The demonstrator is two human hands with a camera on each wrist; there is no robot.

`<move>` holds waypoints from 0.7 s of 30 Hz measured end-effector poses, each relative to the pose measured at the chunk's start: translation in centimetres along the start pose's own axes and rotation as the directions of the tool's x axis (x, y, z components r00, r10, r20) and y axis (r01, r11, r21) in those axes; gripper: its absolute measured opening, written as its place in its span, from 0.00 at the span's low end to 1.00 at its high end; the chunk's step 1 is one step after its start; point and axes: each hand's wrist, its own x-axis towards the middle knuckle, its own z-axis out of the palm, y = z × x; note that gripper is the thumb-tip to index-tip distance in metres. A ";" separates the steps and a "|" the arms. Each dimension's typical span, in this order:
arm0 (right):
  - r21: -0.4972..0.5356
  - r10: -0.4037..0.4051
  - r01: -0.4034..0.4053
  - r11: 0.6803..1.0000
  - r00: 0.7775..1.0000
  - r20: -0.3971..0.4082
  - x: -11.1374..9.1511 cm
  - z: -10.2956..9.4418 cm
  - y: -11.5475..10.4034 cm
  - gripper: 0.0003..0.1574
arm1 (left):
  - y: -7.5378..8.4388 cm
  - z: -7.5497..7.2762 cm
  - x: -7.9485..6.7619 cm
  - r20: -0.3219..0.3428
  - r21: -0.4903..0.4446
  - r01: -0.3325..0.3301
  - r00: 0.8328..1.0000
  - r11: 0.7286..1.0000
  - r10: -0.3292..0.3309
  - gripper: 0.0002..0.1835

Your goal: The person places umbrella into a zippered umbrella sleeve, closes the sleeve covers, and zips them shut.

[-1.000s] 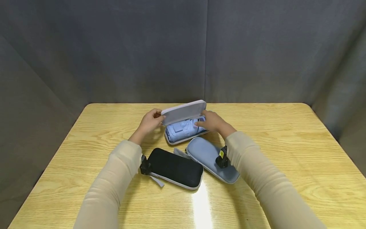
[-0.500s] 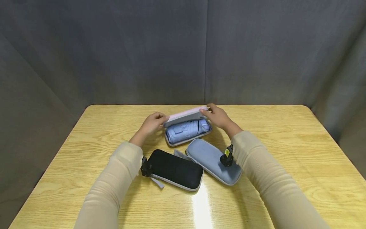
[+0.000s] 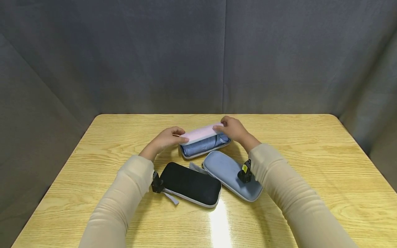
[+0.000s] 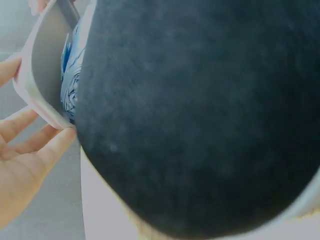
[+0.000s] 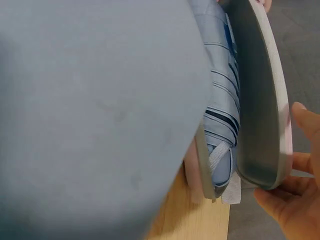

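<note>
A pink zip case stands partly open at the back of the table. Its lid (image 3: 201, 132) leans forward over a rolled blue folding umbrella (image 3: 200, 146) lying in the lower half. At the lid's left end, my left hand (image 3: 166, 138) grips the edge between thumb and fingers. My right hand (image 3: 234, 130) holds the opposite end, with the thumb on the pink outer face. The right wrist view shows the lid's grey inside (image 5: 257, 100) and the umbrella's strap (image 5: 218, 156) beside a pale webbing tab (image 5: 232, 189).
Nearer me lie two closed cases, a black one (image 3: 190, 184) on the left and a grey-blue one (image 3: 229, 172) on the right. They fill much of the wrist views. A grey strap (image 3: 198, 168) lies between them. A dark curtain (image 3: 198, 58) hangs behind the table (image 3: 93, 172).
The lid has swung forward and down, from raised to leaning over the umbrella. My right hand has come from the umbrella's right end up onto the lid; the left hand has followed the lid down.
</note>
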 end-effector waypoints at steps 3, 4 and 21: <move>-0.014 0.022 -0.021 1.000 0.999 0.029 -0.2 0.1 -0.1 0.32 | -0.1 0.0 -0.1 0.025 0.033 -0.031 0.999 0.999 0.030 0.27; -0.014 0.028 -0.027 1.000 0.999 0.038 -0.3 0.1 -0.1 0.32 | -0.1 0.0 0.0 0.032 0.043 -0.041 0.999 0.998 0.040 0.27; -0.110 0.034 -0.019 0.994 0.989 0.144 -0.6 1.3 0.0 0.26 | 0.1 0.7 0.8 0.051 0.155 -0.066 0.997 0.986 0.059 0.24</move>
